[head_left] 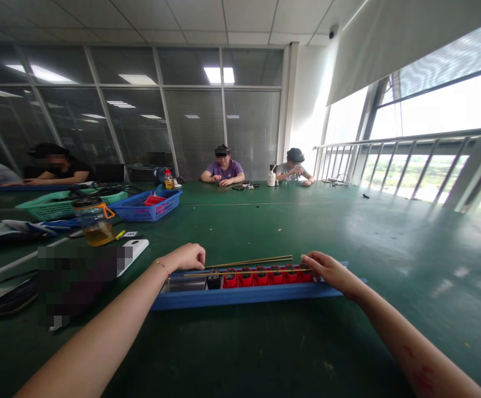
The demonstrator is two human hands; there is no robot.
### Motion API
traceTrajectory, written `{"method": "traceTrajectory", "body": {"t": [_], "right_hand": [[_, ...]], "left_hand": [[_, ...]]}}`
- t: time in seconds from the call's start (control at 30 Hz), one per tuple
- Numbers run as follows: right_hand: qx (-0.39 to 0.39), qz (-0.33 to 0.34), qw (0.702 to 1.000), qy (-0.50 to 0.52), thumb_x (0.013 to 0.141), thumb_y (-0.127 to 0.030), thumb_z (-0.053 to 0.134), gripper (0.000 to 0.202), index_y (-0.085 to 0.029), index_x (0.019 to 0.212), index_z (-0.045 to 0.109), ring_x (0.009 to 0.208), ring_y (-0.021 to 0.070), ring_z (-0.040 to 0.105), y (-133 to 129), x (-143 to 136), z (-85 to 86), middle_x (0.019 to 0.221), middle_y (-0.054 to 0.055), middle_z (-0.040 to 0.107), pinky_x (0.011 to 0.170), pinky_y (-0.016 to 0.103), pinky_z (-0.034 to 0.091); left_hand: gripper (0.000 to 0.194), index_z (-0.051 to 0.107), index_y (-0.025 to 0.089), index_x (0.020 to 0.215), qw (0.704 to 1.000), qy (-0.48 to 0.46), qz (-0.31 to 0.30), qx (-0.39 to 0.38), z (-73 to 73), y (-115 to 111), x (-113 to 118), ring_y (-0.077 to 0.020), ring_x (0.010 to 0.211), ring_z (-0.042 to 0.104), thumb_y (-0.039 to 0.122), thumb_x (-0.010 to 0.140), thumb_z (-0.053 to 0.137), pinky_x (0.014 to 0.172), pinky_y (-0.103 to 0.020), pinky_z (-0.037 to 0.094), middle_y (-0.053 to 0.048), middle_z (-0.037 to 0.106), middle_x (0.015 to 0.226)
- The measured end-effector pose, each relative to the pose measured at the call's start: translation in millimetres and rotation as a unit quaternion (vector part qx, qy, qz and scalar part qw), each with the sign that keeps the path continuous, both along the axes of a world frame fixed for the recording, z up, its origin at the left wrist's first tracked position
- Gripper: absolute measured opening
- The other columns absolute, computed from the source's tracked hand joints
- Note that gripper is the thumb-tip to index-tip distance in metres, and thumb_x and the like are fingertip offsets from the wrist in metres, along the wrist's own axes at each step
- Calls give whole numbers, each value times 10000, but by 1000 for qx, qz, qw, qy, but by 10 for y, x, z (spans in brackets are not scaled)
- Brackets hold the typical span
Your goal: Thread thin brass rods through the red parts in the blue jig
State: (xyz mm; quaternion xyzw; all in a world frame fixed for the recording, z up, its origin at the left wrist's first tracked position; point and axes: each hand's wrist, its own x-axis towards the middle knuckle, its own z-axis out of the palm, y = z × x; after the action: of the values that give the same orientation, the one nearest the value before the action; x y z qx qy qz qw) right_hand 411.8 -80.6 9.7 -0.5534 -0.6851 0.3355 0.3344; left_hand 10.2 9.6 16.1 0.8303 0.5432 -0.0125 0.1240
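Observation:
A long blue tray lies on the green table, holding a row of several red blocks, a black piece and a grey metal section at its left. My left hand is over the tray's left end, its fingers curled; anything between them is hidden. At the right end, my right hand has its fingers together at the end of a thin brass-coloured rod, which stretches left above the blocks. Two more thin rods lie just behind the tray.
Left on the green table are a blue basket, a green basket, a jar of amber liquid and a white-edged object. Several people sit along the far side. A white bottle stands near them.

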Motion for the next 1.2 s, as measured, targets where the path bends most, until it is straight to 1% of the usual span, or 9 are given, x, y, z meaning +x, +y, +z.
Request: {"method": "traceTrajectory", "body": {"t": [0.1,0.2,0.43,0.7,0.8,0.9,0.97,1.1,1.2], "right_hand": [[-5,2,1000,-7,771,-571,423,429,-169,839,558,559,120,494,-19,-8,24,611,-11,529,513,233,397],[-7,5,1000,-10,776,-564,419,421,-170,837,555,561,120,494,-33,-15,40,618,-9,532,511,232,396],[3,7,1000,-9,781,-557,416,418,-168,840,556,560,118,492,-14,-1,12,612,-12,527,507,228,395],[2,7,1000,-2,771,-544,439,408,-163,844,564,549,112,481,-30,-11,27,615,-11,538,494,224,388],[3,17,1000,-11,758,-540,464,398,-166,850,566,556,112,481,-35,-7,34,616,-13,539,496,219,381],[3,31,999,-16,745,-544,484,403,-168,863,562,559,111,479,-35,6,31,620,-15,536,499,216,373],[3,35,999,-13,744,-547,484,411,-166,879,557,553,107,474,-37,13,29,620,-17,530,496,215,367],[7,34,999,-7,749,-532,489,394,-166,877,557,543,101,462,-48,9,35,609,-24,521,489,213,352],[4,35,999,-6,752,-506,501,367,-163,870,553,535,95,446,-51,-5,45,604,-28,516,480,208,337]], "left_hand": [[183,641,219,788,1000,0,1,4,-4,28,38,-108,661,607,312,641,585,560,-164,418,27,678,752],[112,651,232,732,999,16,0,41,-12,55,93,-117,700,603,257,659,569,599,-182,420,22,673,771],[129,656,233,713,995,31,28,93,-48,68,195,-123,729,597,172,684,545,644,-199,427,1,662,817],[104,654,243,732,996,26,33,80,-55,20,179,-117,730,605,208,680,571,624,-183,431,12,662,817],[159,648,245,817,996,23,32,77,-24,-21,182,-136,774,603,279,672,592,641,-194,429,1,661,859],[335,611,248,963,996,9,24,86,107,-149,191,-176,874,580,420,679,570,675,-219,418,-28,639,974],[360,620,246,942,997,-8,15,80,257,-293,206,-182,878,574,493,709,502,660,-219,403,-34,632,992],[414,650,225,785,998,-24,17,54,571,-634,265,-144,645,573,556,743,405,533,-217,339,-19,655,751],[378,647,227,755,999,-30,-12,3,679,-816,311,-132,615,561,547,719,448,509,-210,324,1,644,693]]}}
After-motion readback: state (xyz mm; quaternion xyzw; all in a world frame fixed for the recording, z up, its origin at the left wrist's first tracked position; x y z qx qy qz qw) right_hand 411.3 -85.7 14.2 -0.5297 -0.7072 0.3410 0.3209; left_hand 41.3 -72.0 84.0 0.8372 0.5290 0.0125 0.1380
